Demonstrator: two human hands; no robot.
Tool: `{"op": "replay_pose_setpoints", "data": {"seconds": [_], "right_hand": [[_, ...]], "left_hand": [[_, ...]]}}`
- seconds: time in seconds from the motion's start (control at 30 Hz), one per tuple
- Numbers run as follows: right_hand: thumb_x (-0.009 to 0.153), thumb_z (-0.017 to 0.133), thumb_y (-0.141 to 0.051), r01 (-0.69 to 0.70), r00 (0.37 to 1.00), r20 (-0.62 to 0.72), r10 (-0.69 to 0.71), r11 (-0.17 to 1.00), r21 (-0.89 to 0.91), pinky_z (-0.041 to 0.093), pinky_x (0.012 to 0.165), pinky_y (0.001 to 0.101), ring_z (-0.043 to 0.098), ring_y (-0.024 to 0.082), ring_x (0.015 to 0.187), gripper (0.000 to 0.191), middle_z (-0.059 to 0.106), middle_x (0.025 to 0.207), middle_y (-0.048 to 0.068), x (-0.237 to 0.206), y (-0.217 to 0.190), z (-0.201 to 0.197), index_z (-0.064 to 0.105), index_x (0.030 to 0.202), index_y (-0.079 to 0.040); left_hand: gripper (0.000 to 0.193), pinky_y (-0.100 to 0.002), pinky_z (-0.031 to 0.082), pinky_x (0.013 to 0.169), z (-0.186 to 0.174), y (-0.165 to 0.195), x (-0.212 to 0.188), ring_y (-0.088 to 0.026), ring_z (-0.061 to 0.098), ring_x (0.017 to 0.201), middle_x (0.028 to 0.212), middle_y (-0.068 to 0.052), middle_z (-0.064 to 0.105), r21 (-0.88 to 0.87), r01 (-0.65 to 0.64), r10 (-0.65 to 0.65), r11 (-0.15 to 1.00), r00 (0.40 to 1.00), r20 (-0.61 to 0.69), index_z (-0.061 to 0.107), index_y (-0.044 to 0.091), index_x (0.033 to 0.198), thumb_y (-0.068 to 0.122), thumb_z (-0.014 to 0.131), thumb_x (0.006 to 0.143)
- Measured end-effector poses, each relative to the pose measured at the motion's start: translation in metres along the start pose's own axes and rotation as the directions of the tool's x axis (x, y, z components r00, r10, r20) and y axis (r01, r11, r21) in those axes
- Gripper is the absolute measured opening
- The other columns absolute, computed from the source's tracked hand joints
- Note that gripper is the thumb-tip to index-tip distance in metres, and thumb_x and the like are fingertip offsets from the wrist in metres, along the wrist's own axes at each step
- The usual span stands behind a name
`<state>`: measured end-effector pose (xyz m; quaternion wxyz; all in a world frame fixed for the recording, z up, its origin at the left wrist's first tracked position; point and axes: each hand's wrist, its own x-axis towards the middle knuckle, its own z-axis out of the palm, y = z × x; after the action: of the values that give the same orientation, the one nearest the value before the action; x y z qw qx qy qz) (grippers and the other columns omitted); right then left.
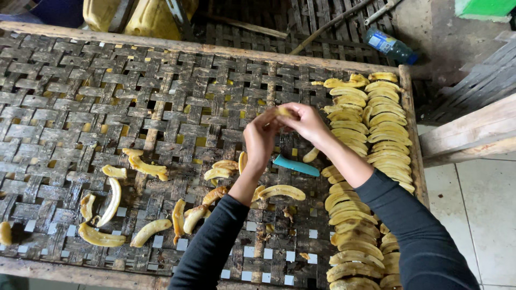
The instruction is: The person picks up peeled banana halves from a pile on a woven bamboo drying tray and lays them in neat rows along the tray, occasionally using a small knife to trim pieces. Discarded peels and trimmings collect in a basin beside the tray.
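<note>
Head view looks down on a large woven drying rack (70, 102) of dark interlaced strips set in a wooden frame, which fills most of the picture. Along its right side runs a long, tidy band of overlapping yellow banana slices (371, 139), reaching from the far edge to the near one; that part looks finished. Most of the rack to the left and centre is bare weave, so by my judgement much more is left than done. Scattered loose banana pieces (145, 167) lie unsorted across the near left and middle, well apart from the neat rows. A blue-handled knife (295, 165) rests on the weave just beside the rows, below the hands. Both hands meet above the rack's middle right: the left hand (260, 140) and the right hand (306, 122) are closed together, fingertips pinching one small banana piece (285, 111) between them. Beyond the rack lie yellow jerrycans (145, 17) and a plastic bottle (389, 46).
</note>
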<state>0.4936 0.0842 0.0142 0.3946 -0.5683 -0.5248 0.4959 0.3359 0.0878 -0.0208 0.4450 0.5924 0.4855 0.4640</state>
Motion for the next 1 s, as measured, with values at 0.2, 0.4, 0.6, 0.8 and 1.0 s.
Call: {"op": "replay_pose_setpoints", "data": {"seconds": [0.2,0.4,0.6,0.8,1.0], "right_hand": [[0.091,0.077,-0.009,0.006,0.951,-0.29,-0.107,0.944,-0.329,0.062,0.078,0.031,0.07,0.018,0.091,0.023,0.071,0.11,0.006,0.027,-0.006,-0.067,0.072,0.113,-0.01],[0.098,0.067,0.002,-0.022,0.882,-0.333,-0.334,0.676,-0.737,0.058,0.084,0.0401,0.072,0.029,0.096,0.027,0.074,0.111,0.015,0.047,0.005,-0.155,0.072,0.121,-0.01],[0.1,0.055,0.012,0.027,0.897,-0.205,-0.391,0.51,-0.859,0.056,0.096,0.0402,0.073,0.034,0.1,0.039,0.074,0.116,0.022,0.048,0.024,-0.177,0.075,0.124,-0.011],[0.104,0.044,0.009,-0.159,0.917,-0.348,-0.195,0.622,-0.766,0.061,0.087,0.0487,0.073,0.039,0.096,0.047,0.067,0.124,0.023,0.053,0.004,-0.155,0.065,0.138,-0.015],[0.088,0.048,0.016,0.06,0.928,-0.064,-0.366,0.318,-0.946,0.034,0.114,0.064,0.06,0.034,0.128,0.057,0.064,0.134,0.019,0.065,0.023,-0.135,0.07,0.129,-0.017]], "left_hand": [[0.042,-0.037,0.062,0.083,-0.01,0.034,-0.015,-0.027,0.075,0.101,0.122,-0.018,0.075,0.119,-0.15,0.141,0.981,0.987,0.083,0.064,0.005,0.139,0.004,0.064,0.097],[0.043,-0.035,0.062,0.086,-0.055,0.036,-0.037,-0.026,0.074,0.112,0.128,-0.016,0.071,0.148,-0.153,0.123,0.977,0.974,0.191,0.06,0.009,0.14,0.007,0.062,0.097],[0.04,-0.036,0.064,0.089,-0.117,0.024,-0.065,-0.025,0.075,0.108,0.128,-0.012,0.072,0.287,-0.094,0.025,0.953,0.972,0.234,0.062,0.011,0.136,0.01,0.065,0.096],[0.034,-0.039,0.061,0.083,-0.155,0.032,-0.071,-0.026,0.075,0.109,0.12,-0.014,0.075,0.357,-0.083,0.041,0.93,0.992,0.123,0.066,0.01,0.13,0.01,0.066,0.096],[0.034,-0.037,0.058,0.092,-0.149,0.041,-0.073,-0.025,0.073,0.115,0.125,-0.014,0.073,0.25,-0.149,0.114,0.957,0.982,0.15,0.062,0.007,0.133,0.008,0.062,0.098]]}}
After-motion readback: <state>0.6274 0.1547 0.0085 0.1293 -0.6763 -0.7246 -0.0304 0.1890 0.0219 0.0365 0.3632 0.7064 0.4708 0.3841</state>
